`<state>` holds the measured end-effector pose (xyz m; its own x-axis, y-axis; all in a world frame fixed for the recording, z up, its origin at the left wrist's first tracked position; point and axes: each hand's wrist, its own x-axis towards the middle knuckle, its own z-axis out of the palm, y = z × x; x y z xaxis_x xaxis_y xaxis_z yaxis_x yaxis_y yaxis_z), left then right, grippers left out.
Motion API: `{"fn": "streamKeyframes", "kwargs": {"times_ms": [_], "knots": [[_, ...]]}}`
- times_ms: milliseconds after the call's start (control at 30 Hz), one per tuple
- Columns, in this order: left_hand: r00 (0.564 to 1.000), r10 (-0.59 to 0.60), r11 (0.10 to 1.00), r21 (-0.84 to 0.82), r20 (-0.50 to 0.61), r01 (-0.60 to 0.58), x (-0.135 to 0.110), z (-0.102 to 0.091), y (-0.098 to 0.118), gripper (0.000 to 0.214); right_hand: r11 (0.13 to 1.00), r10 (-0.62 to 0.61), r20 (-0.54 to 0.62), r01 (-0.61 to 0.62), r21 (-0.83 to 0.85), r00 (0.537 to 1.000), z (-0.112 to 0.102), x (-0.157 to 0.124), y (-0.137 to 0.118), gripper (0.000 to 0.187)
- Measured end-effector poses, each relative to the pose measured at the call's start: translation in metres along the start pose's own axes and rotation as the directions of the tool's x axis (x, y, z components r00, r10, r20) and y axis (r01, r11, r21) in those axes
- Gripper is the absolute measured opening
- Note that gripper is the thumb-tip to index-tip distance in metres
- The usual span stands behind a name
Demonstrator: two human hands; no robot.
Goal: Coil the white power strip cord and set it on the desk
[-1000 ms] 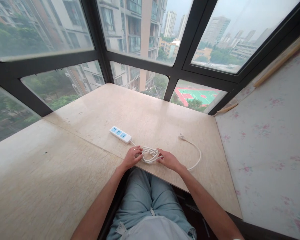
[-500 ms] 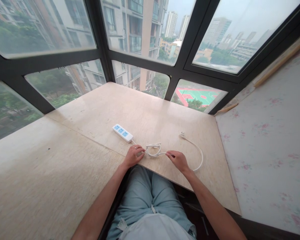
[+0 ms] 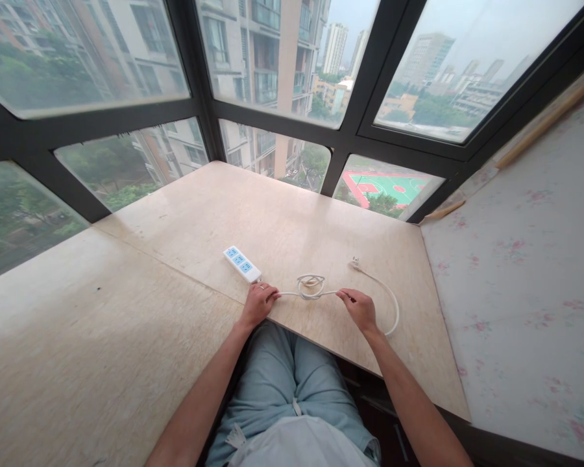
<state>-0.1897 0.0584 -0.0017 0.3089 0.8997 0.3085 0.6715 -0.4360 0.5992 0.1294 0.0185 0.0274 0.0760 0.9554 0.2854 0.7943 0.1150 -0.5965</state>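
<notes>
A white power strip [image 3: 242,264] with blue socket faces lies on the tabletop, just beyond my left hand [image 3: 259,302]. That hand pinches the white power cord [image 3: 311,296] close to the strip. Between my hands the cord forms a loose looped knot. On the other side of the loops, my right hand [image 3: 357,307] has the cord between thumb and fingers. Past the right hand the cord curves out and back to its plug [image 3: 355,262], which rests on the table.
The pale tabletop [image 3: 175,227] ends at dark-framed windows [image 3: 272,120] ahead and on the left. A flower-patterned wall [image 3: 506,305] borders it on the right. My lap [image 3: 277,370] is under the near edge.
My right hand has moved a little to the right, pulling the cord. The loops have shifted right and drawn smaller, and the cord between the hands is straighter.
</notes>
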Motion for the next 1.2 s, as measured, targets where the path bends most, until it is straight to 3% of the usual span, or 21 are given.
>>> {"fn": "streamKeyframes", "kwargs": {"times_ms": [200,333,533,700,867,1000,1100,1200], "knots": [[1.0,-0.015,1.0,0.027,-0.024,0.016,-0.003,0.002,0.006,0.016,1.0,-0.03,0.14,0.031,-0.003,0.99,-0.004,-0.008,0.004,0.03],[0.998,-0.065,0.997,0.045,-0.025,0.067,-0.003,0.002,0.019,0.012,0.995,-0.09,0.091,0.093,-0.041,0.992,-0.007,-0.016,0.0,0.029],[0.981,-0.193,0.979,0.06,-0.039,0.195,0.005,0.01,0.052,0.024,0.995,-0.1,0.083,0.101,-0.003,0.991,-0.004,-0.023,-0.008,0.035],[0.975,-0.221,0.975,0.014,0.013,0.221,0.014,0.023,0.067,0.029,0.999,-0.036,0.056,0.036,0.008,0.998,-0.007,-0.019,0.003,0.035],[0.967,-0.24,0.969,0.036,-0.084,0.244,0.014,0.027,0.08,0.033,0.995,-0.046,0.107,0.036,0.097,0.993,-0.015,-0.021,0.016,0.027],[0.954,-0.3,0.953,0.036,-0.022,0.301,0.01,0.032,0.093,0.025,0.986,-0.042,0.103,0.025,0.163,0.994,-0.018,-0.024,0.018,0.025],[0.94,-0.34,0.94,-0.011,-0.029,0.34,0.008,0.038,0.095,0.014,0.982,-0.029,0.107,0.008,0.19,0.994,-0.019,-0.023,0.017,0.024],[0.933,-0.357,0.92,-0.191,-0.051,0.342,0.005,0.04,0.091,0.014,0.976,0.003,0.113,-0.028,0.216,0.994,-0.021,-0.022,0.019,0.024]]}}
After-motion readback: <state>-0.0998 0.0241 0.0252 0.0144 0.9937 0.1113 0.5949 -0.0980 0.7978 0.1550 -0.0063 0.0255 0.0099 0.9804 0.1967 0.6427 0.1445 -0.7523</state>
